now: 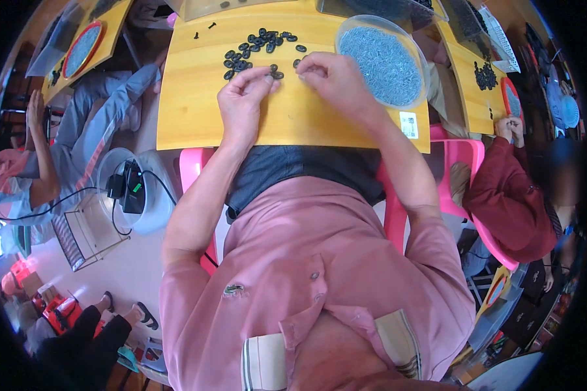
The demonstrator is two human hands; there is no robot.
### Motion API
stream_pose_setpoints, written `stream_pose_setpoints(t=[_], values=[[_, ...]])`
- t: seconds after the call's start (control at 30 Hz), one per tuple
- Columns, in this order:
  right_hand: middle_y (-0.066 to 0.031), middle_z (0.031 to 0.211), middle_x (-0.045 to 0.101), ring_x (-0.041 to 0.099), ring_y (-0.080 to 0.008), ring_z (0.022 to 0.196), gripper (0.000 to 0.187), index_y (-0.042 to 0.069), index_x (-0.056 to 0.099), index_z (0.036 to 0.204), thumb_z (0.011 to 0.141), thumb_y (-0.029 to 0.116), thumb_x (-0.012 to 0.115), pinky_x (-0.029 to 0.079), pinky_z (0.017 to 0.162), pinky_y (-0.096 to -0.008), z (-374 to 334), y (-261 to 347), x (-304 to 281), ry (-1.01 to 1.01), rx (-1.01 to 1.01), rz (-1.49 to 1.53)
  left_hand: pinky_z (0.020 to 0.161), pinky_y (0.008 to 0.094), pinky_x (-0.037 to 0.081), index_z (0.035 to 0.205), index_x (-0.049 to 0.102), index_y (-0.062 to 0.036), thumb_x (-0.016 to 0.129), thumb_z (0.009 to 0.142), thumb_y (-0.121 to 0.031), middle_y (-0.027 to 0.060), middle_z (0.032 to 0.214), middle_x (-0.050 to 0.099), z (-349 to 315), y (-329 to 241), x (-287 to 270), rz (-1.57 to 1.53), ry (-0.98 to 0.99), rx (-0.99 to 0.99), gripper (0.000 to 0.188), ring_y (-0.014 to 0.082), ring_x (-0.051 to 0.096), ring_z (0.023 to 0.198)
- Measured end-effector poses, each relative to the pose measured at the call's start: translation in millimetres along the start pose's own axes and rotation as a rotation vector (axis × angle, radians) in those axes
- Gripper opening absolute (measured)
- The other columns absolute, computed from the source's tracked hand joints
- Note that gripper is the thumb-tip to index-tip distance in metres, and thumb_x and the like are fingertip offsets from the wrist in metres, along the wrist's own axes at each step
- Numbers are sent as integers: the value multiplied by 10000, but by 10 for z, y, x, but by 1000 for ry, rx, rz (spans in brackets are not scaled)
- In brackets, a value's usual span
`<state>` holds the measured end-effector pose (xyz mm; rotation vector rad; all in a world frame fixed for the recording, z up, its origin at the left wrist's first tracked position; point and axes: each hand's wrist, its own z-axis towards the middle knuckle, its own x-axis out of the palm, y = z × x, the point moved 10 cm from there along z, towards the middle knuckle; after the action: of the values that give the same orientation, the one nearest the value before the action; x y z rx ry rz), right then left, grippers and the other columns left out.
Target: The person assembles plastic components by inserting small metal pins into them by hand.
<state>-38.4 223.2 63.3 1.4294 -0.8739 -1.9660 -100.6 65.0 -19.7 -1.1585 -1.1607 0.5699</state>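
My left hand [240,101] is over the yellow table [192,104], its thumb and fingertips drawn together beside a small black oval piece [276,74]. Whether those fingers grip the piece or only touch it is hard to see. Facing it, my right hand [336,79] has its fingertips pinched; whatever they hold is too small to make out. Another black piece [297,63] shows just beside the right fingers. Beyond both hands spreads a loose heap of black oval pieces with holes [255,45].
A round clear tub [424,73] full of small silvery screws [379,58] stands right of my right hand. Two dark screws [196,36] lie at the far left. Clear bins [372,8] line the back edge. People sit at tables on both sides, one in a maroon sleeve [509,195].
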Motion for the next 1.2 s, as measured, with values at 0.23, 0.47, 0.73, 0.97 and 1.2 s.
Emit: stream_pose_setpoints(t=[0.23,0.47,0.73,0.97,1.2], values=[[-83,794,686,670,-260,768,156,54,677,868,772,175,695,510,713,-384,-233,15,500,527,-34,-130,791,271,552,1072,658,64,656,878,53,101,915,668,50,-22,-92,-79,-69,51,195,180,675,828],[-88,811,673,652,-280,781,119,75,667,843,776,173,661,503,698,-397,-295,109,612,400,-173,-379,795,271,539,1059,657,71,647,884,22,130,926,694,39,-52,-67,-38,-61,46,182,172,685,830],[-122,776,679,662,-300,703,104,56,678,812,799,145,625,521,677,-407,-283,166,624,346,-232,-471,808,285,556,1077,651,74,644,894,40,142,978,687,47,34,-58,-40,-20,-24,186,208,695,860],[-101,741,702,701,-156,711,121,6,699,874,820,112,682,543,679,-278,-44,-84,216,142,79,107,820,285,554,1073,657,72,637,889,51,144,971,691,25,47,56,-5,56,-74,186,203,697,866],[-44,778,706,659,-75,735,124,-15,692,943,848,61,666,517,677,-223,-24,-85,213,94,60,254,824,268,540,1064,671,63,655,877,42,110,905,704,-10,59,148,71,152,-45,189,160,679,838]])
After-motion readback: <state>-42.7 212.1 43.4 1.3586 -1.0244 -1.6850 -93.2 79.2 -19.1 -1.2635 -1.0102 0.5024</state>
